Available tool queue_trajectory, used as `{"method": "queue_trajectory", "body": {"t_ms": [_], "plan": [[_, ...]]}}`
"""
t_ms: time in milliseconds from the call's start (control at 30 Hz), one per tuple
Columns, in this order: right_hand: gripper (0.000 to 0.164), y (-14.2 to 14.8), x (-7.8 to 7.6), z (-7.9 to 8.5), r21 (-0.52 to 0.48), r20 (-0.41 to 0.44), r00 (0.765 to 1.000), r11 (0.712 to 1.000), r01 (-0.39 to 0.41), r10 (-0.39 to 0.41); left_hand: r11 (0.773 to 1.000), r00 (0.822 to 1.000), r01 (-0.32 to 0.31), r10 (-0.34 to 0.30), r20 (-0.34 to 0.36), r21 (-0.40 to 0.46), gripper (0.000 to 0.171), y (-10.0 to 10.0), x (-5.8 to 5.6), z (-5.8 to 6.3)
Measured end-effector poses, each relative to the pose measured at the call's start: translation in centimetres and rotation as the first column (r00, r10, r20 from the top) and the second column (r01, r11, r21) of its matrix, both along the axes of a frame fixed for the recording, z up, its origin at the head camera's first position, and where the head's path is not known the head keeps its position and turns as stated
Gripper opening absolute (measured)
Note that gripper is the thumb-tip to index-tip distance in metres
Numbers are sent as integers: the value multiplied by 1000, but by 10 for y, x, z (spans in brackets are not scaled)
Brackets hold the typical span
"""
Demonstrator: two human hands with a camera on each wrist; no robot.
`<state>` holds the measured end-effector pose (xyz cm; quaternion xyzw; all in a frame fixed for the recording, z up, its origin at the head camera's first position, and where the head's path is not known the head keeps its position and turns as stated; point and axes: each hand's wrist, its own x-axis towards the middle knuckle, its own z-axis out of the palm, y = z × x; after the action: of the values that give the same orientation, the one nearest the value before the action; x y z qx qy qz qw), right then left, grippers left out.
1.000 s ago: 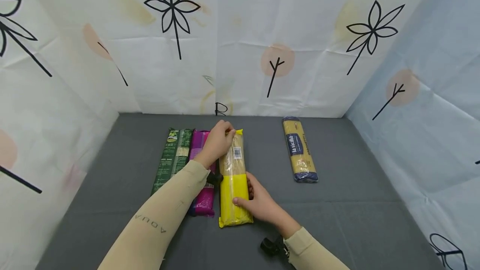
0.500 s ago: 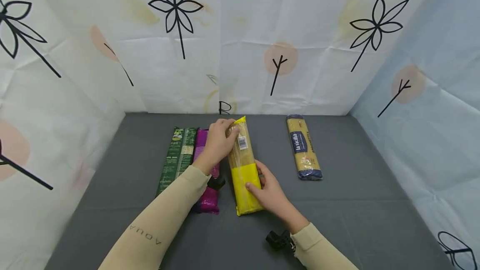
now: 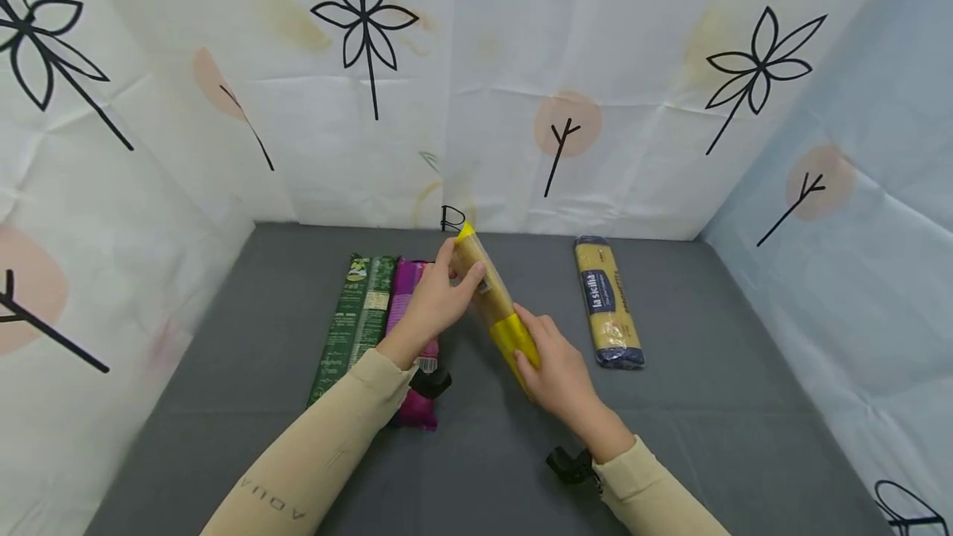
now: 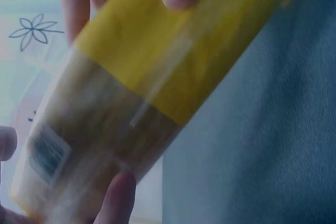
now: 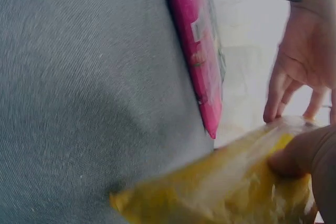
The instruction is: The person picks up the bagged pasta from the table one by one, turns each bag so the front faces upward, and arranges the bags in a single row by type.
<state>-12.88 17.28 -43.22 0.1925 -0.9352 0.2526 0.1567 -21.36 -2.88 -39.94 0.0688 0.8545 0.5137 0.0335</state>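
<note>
Both hands hold a pack of spaghetti (image 3: 497, 301) in clear film with a yellow lower part. My left hand (image 3: 438, 298) grips its far end, thumb on the near face. My right hand (image 3: 560, 370) is wrapped around the yellow part from the right, and its thumb presses the film in the right wrist view. The pack stands tilted, its face turned partly away in the head view, with a barcode label partly behind the left thumb. In the left wrist view the pack (image 4: 136, 82) is blurred and slants across. Its yellow corner (image 5: 118, 201) is close over the cloth.
Left of the hands, a green pack (image 3: 350, 329) and a magenta pack (image 3: 405, 292) lie side by side, partly covered by the left sleeve. A tan and navy pasta pack (image 3: 609, 304) lies at the right. Patterned cloth walls (image 3: 491, 147) enclose the grey tabletop (image 3: 707, 354).
Both hands have lifted the spaghetti pack from beside the magenta pack, shifted its near end right, and turned it onto its edge. The other packs have stayed in place.
</note>
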Motion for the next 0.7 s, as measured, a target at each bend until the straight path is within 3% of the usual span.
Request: {"method": "queue_trajectory", "body": {"t_ms": [100, 200, 300, 467, 533, 700], "plan": [[71, -1, -2, -2, 113, -136, 991, 994, 0, 15, 982, 998, 29, -40, 54, 185, 91, 1, 1, 0], [72, -3, -4, -5, 199, -257, 965, 980, 7, 45, 925, 993, 2, -47, 109, 380, 97, 3, 0, -2], [69, -5, -6, -9, 235, -334, 940, 972, 13, 69, 865, 989, -70, -5, 148, 497, 93, 5, 1, -4], [68, -10, -9, -11, 263, -404, 911, 965, 27, 85, 791, 984, -146, 51, 173, 594, 83, 5, -1, -8], [68, -12, -10, -11, 273, -412, 907, 961, 31, 88, 776, 978, -171, 60, 199, 607, 80, 4, 1, -3], [67, -18, -9, -11, 292, -418, 905, 955, 48, 83, 734, 954, -254, 82, 289, 629, 73, -1, -1, -6]]}}
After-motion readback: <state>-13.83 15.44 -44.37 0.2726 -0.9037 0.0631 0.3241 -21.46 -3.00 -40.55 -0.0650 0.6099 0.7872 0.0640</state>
